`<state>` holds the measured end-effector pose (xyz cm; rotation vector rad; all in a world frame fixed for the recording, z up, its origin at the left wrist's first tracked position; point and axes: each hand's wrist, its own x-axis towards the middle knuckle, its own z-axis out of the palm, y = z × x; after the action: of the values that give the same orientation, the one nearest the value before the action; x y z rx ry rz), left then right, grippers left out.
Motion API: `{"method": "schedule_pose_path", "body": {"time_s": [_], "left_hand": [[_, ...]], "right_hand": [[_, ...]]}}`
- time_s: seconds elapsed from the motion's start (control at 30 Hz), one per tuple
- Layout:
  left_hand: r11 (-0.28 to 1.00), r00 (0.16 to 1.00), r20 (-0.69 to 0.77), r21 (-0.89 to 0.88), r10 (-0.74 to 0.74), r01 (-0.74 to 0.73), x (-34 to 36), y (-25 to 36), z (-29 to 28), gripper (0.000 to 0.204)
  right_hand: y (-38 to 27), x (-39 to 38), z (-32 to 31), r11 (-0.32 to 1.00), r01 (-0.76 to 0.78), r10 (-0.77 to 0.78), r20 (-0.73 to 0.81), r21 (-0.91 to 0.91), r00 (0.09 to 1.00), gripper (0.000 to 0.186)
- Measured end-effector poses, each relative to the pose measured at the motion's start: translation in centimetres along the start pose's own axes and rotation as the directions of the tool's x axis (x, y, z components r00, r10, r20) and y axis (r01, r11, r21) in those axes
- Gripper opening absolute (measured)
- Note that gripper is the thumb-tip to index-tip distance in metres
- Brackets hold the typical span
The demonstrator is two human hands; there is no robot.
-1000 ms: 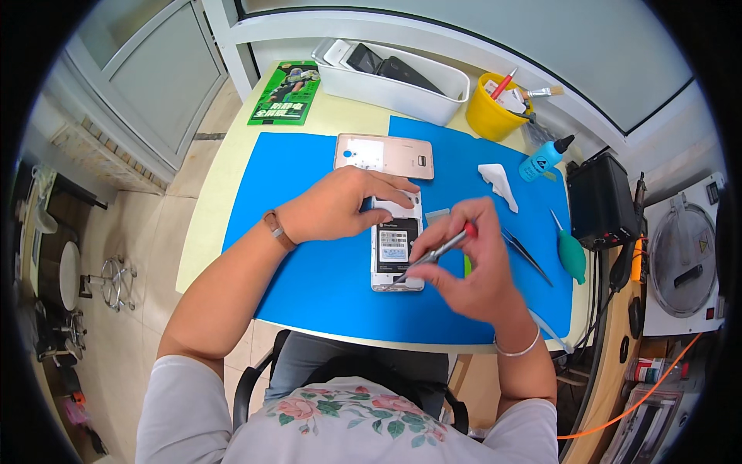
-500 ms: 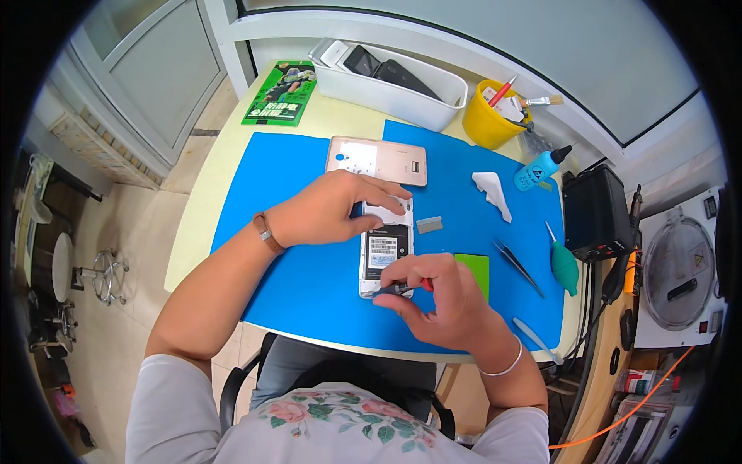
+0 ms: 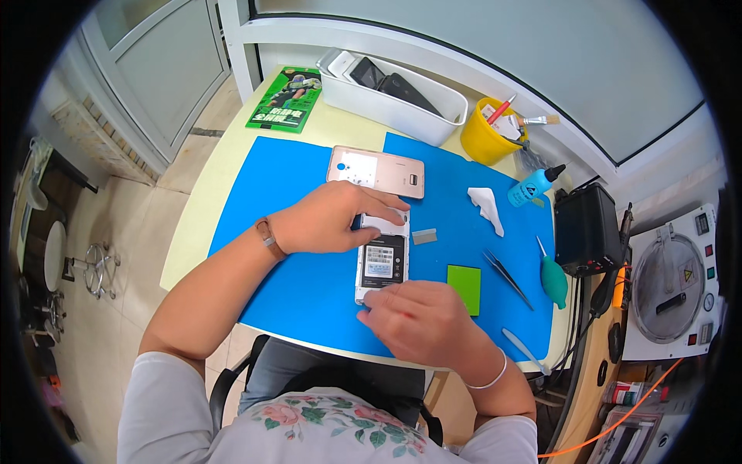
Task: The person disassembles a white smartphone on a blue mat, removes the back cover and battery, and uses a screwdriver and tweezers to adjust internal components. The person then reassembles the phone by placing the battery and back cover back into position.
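Observation:
An opened phone (image 3: 382, 261) lies face down on the blue mat (image 3: 286, 178), its black battery showing, with a white label. My left hand (image 3: 328, 216) holds the phone's far end, thumb and fingertips pressing on its white frame. At the near end, my right hand (image 3: 421, 321) is closed, its fingertips at the phone's lower left corner. A thin screwdriver, seen earlier in those fingers, is now almost wholly hidden; only a spot of red shows. The pinkish-gold back cover (image 3: 386, 172) rests beyond the phone. Right of the phone lies a small grey metal strip (image 3: 424, 236).
Right on the mat lie a green pad (image 3: 464, 290), tweezers (image 3: 508, 278), a white tissue (image 3: 485, 210), a teal air blower (image 3: 553, 280) and a pale pry stick (image 3: 525, 350). Behind stand a white bin (image 3: 394, 108) of phones, a yellow cup (image 3: 488, 138) and a blue bottle (image 3: 533, 188).
My right hand has turned over and shifted slightly left and down, so the screwdriver is covered. The left hand still holds the phone. The whole view has tilted a little.

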<state>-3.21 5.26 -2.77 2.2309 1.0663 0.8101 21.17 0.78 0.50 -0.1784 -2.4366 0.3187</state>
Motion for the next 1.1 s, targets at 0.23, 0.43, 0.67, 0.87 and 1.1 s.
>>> {"method": "schedule_pose_path", "body": {"time_s": [0.23, 0.43, 0.67, 0.87, 1.1], "left_hand": [[0.999, 1.0, 0.018, 0.036, 0.006, -0.006, -0.1, -0.6, 0.1, 0.04], [1.0, 1.0, 0.021, 0.019, 0.002, -0.002, -0.1, -0.7, 0.2, 0.038], [1.0, 1.0, 0.02, -0.003, 0.024, -0.023, 0.0, -1.2, 0.2, 0.036], [0.998, 0.999, 0.041, -0.052, -0.016, 0.019, 0.0, -0.9, -0.2, 0.035], [0.995, 0.997, 0.058, -0.082, -0.043, 0.048, 0.2, -0.3, -0.8, 0.036]], "right_hand": [[-0.8, 0.7, -0.6, 0.993, -0.054, 0.06, 0.058, -0.108, 0.996, 0.022], [-0.9, 2.0, -1.0, 0.997, -0.07, 0.064, 0.124, 0.042, 0.99, 0.017], [0.1, 2.5, -2.6, 0.975, -0.181, 0.146, 0.245, 0.127, 0.958, 0.018], [-0.1, 3.1, -2.2, 0.988, -0.142, 0.128, 0.187, 0.063, 0.974, 0.019], [0.4, 2.9, -2.3, 0.977, -0.172, 0.141, 0.221, 0.127, 0.965, 0.023]]}}
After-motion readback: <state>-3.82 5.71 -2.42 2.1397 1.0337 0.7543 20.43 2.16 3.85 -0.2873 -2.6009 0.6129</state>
